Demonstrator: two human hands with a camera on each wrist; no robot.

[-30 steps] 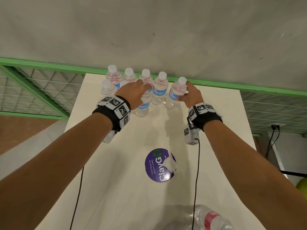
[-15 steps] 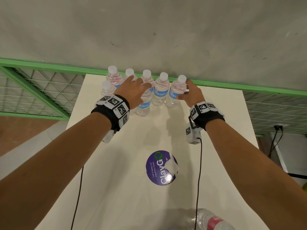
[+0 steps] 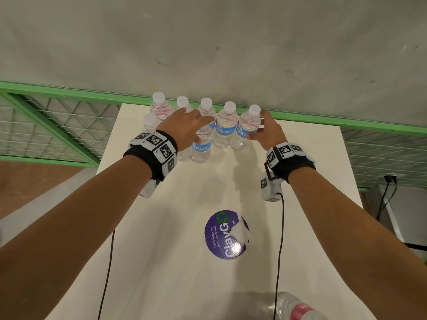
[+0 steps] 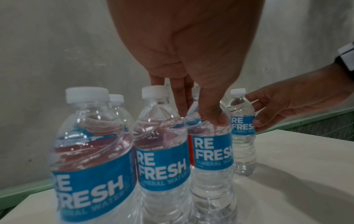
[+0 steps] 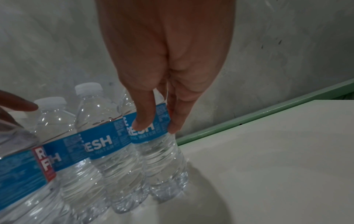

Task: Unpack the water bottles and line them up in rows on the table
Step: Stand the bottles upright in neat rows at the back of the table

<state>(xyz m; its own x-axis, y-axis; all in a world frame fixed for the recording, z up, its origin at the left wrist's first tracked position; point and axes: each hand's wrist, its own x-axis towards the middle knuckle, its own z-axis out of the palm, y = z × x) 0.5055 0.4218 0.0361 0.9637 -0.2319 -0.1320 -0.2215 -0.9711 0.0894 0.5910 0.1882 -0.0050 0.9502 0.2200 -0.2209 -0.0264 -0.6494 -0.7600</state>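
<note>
Pinching the end bottle (image 5: 162, 159) at its blue label, thumb in front and fingers behind, with the right hand (image 3: 269, 135). Clamped there probably to nudge it snug against its neighbour and square with the back row (image 3: 227, 132) along the top edge of the table (image 3: 300, 181). Standing upright, base on the tabletop, just right of centre in the head view.

Spread over the middle bottles with the left hand (image 3: 184, 129), fingers straight and apart, gripping nothing. Thumb tip resting on the shoulder of the front bottle (image 3: 201, 146), other fingertips reaching down among the necks behind it. Likely a steadying touch, to guard against toppling during any shift of the end one.

Five white caps in the back row, shoulder to shoulder beside the green rail (image 3: 346, 127). Second row begun in front, at least two bottles visible, more perhaps hidden under the left wrist. Labels mostly turned toward the camera.

Judged as the lining-up stage, well under way but not finished: at the bottom edge of the head view, lying on its side in crinkled clear wrap, another bottle (image 3: 298, 309) waiting to be unpacked. Between that and the rows, stuck to the tabletop at lower centre, a round purple sticker (image 3: 225, 236).

Worth watching: thin soft plastic, easy to dent under a hard squeeze, and tall narrow bodies, easy to knock down in a chain.
</note>
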